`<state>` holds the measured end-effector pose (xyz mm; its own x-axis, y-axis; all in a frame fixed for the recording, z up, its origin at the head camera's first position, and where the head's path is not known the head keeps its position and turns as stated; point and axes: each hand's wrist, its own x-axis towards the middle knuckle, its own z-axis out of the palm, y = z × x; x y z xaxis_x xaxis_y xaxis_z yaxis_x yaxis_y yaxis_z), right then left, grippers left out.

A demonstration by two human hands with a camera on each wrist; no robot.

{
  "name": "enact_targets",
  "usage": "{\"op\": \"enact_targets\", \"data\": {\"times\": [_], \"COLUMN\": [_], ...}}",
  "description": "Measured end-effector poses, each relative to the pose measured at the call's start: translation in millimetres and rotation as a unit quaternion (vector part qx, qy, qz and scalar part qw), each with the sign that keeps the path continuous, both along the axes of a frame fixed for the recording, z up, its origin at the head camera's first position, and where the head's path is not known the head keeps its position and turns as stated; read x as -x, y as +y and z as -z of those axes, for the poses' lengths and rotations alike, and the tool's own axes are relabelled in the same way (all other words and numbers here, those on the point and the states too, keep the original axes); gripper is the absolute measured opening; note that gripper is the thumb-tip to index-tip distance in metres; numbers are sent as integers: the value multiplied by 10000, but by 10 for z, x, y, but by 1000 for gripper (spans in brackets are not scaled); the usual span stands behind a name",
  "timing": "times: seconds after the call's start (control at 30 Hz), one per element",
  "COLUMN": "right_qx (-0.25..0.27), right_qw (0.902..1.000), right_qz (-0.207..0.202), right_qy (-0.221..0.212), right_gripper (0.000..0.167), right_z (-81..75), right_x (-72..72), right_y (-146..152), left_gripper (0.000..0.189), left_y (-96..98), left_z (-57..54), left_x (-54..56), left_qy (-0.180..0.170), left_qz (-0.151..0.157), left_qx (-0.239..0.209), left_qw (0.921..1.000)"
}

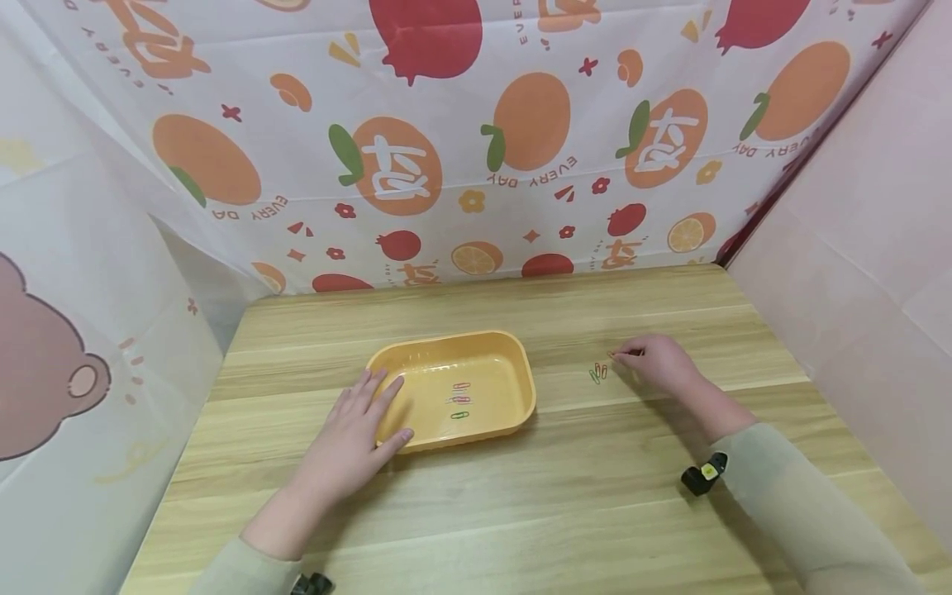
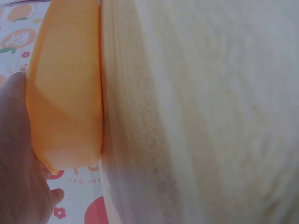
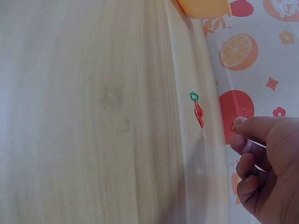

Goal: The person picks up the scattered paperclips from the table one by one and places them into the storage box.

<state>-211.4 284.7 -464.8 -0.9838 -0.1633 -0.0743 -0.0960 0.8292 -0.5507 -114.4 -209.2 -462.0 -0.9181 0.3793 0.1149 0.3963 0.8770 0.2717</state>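
Left hand: fingers spread apart, laid over the left end of the tray, thumb at its near rim. Right hand: right of the tray, thumb and forefinger pinching a red clip, remaining fingers curled. Loose clips, red and green, lie on the table between the tray and that hand. Further clips, pink and green among them, lie inside the tray; exact count hard to make out. The left wrist view cuts off part of the left hand and hides the tray's interior. Cloth behind the tray reads "EVERY DAY".
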Motion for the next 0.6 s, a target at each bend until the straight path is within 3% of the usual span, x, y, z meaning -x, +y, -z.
{"op": "enact_targets", "data": {"times": [0.6], "right_qx": [533], "right_qw": [9985], "right_qz": [39], "right_qy": [113], "right_gripper": [33], "right_z": [-135], "right_x": [87], "right_y": [-199], "left_gripper": [81], "left_y": [-8], "left_z": [1], "left_x": [-5], "left_qy": [-24], "left_qz": [-17], "left_qx": [21], "left_qw": [10000]}}
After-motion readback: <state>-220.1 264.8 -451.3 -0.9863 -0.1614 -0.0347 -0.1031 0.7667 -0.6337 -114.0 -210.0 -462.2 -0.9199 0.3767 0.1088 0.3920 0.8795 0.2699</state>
